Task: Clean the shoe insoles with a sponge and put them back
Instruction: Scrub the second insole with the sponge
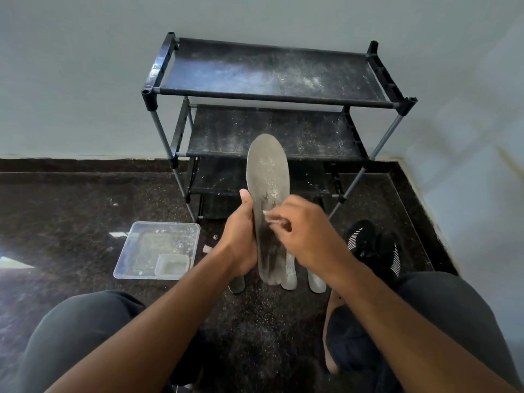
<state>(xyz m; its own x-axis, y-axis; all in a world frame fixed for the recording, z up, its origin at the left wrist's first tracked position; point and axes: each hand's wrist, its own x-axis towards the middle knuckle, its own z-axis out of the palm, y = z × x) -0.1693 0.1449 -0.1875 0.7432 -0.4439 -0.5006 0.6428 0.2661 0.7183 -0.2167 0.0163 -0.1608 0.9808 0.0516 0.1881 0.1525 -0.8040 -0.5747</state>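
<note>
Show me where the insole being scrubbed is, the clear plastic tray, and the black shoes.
insole (268,168), head view, on its upper grey face.
clear plastic tray (129,251), head view, on its left wall.
black shoes (361,236), head view, on the left shoe's knit upper.

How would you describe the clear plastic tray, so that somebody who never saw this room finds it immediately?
Start at the black shoe rack against the wall. On the dark floor in front of its left legs lies the clear plastic tray, square, shallow and wet, left of the left hand. It is the only see-through thing there, with a smaller clear box in its near right corner.
</note>
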